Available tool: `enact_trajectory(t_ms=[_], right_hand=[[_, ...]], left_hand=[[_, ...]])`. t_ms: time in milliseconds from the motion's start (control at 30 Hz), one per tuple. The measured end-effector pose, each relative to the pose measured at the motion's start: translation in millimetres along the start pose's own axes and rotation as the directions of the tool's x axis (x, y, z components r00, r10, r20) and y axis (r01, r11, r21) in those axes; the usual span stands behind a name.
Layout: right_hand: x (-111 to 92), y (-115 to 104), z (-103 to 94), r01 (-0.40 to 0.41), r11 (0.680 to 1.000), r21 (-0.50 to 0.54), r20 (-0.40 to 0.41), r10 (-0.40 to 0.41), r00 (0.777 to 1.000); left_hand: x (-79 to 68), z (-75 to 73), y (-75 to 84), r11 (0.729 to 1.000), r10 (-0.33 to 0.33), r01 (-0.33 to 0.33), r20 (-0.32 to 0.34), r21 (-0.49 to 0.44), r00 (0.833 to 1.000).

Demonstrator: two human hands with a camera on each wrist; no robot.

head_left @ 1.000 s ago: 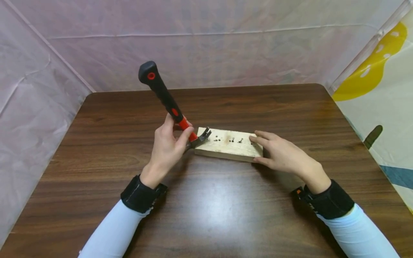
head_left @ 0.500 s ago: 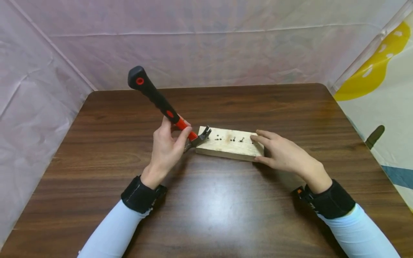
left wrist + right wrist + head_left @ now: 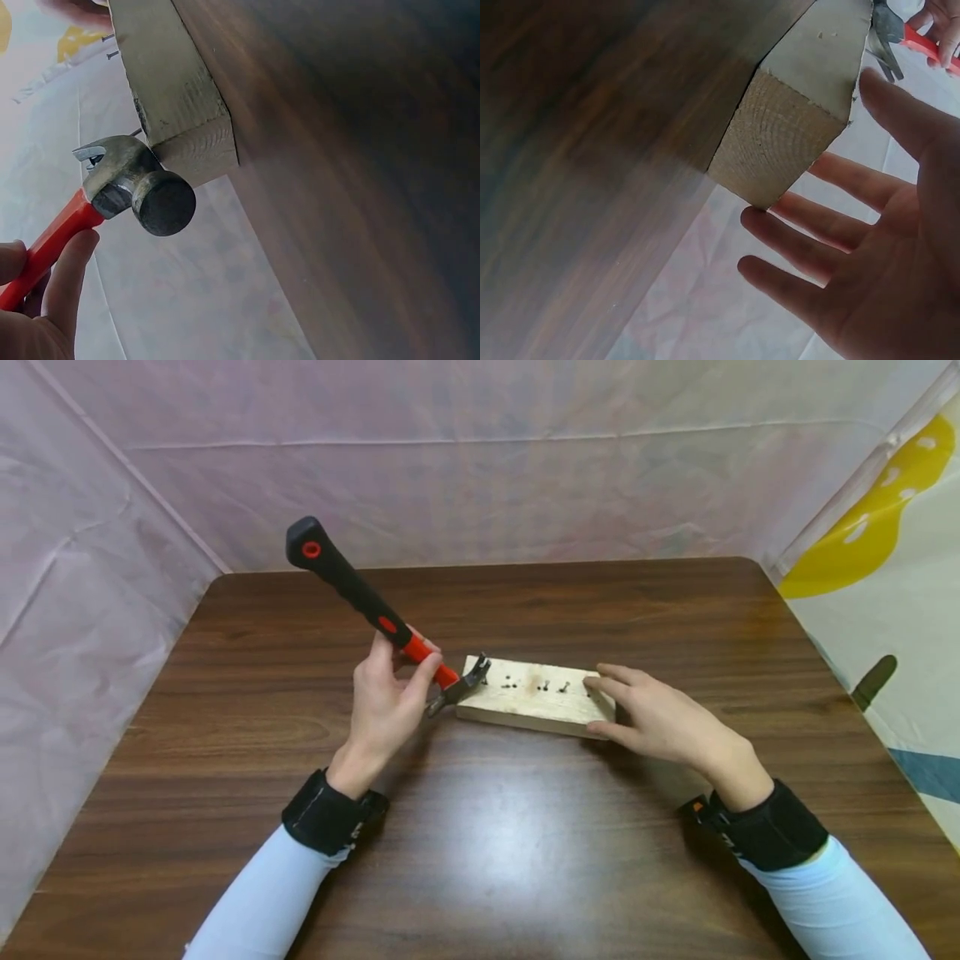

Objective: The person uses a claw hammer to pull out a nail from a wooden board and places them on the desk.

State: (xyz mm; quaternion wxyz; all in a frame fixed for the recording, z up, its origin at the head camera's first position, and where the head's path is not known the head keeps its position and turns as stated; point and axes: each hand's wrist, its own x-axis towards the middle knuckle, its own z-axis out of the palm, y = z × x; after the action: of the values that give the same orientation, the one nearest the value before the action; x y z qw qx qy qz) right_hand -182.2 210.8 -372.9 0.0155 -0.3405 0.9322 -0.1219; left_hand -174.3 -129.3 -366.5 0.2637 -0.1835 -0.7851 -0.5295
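With its thumb and fingers, my left hand (image 3: pixel 386 697) grips the red neck of a claw hammer (image 3: pixel 352 589). The black handle leans up to the left. Its claw lies over the left end of a pale wooden block (image 3: pixel 517 702); in the left wrist view a nail head (image 3: pixel 94 159) shows in the claw's slot. Several nails and dark holes mark the block's top. My right hand (image 3: pixel 652 710) lies over the block's right end, fingers fairly straight across the top and thumb at the near edge. In the right wrist view its fingers (image 3: pixel 795 240) are spread.
The block sits on a brown wood-grain table (image 3: pixel 480 860). Behind the table hangs a pale cloth (image 3: pixel 480 502), with another at the left. A patterned cloth with a yellow shape (image 3: pixel 855 543) hangs at the right. Both wrists wear black bands (image 3: pixel 330 814).
The hammer's handle has tipped to the left and slightly down, while its claw stays at the block's left end. My right hand has kept its place on the block.
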Motion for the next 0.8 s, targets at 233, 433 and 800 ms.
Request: enact_trajectory(t_ms=[233,433,800], right_hand=[[5,0,0.7,0.057,0.998,0.019,-0.123,-0.054,0.991],[10,-5,1.2,0.108,0.994,0.024,-0.279,-0.097,0.955],[23,-24,-0.5,0.221,0.974,0.056,-0.483,-0.168,0.859]], left_hand=[[7.5,-0.7,33.7,1.000,0.024,-0.024,-0.030,0.000,0.999],[11.2,2.1,29.2,0.999,0.012,-0.013,-0.023,-0.037,1.000],[12.8,10.9,25.7,0.994,0.074,-0.072,0.012,-0.088,0.997]])
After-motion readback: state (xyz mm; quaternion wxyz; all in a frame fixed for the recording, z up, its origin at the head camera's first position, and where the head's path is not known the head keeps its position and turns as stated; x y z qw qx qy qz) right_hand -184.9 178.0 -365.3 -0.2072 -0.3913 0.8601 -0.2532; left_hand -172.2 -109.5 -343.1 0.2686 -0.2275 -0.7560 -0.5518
